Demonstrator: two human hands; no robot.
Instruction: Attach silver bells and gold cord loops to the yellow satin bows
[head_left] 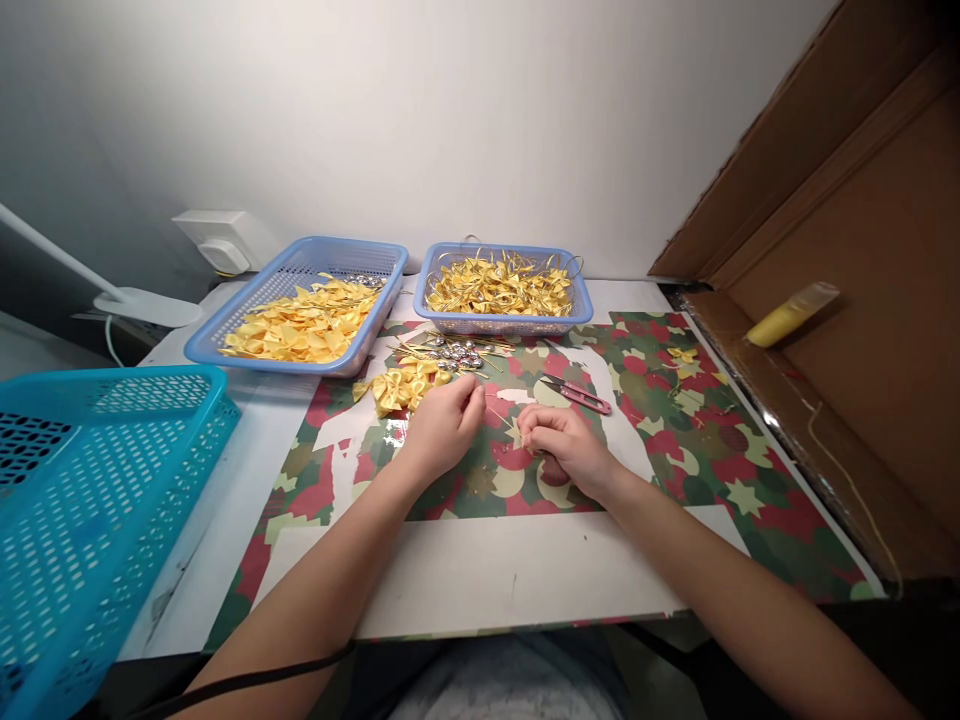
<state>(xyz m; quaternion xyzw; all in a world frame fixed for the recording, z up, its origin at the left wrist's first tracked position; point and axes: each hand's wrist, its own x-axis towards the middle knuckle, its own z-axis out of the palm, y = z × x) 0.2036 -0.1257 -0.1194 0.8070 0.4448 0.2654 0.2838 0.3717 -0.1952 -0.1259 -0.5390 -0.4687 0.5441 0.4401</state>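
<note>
My left hand (448,420) is closed in a pinch above the patterned mat, just right of a small pile of yellow ribbon bows (401,386). My right hand (561,442) is also closed, its fingertips pinched together. A thin cord (501,416) runs through the gap between both hands, and its ends are hidden in the fingers. Whatever else the fingers cover cannot be made out. Beyond my left hand lie silver bells (459,353) with gold ties (420,348). Pink thread snips (577,394) rest on the mat beyond my right hand.
Two blue baskets (196,345) (510,326) at the back hold yellow bows, the right one with gold loops. A turquoise basket (161,520) stands at left. Cardboard (847,190) walls the right side, with a yellow-filled tube (791,315). Scraps (682,356) lie on the mat's right.
</note>
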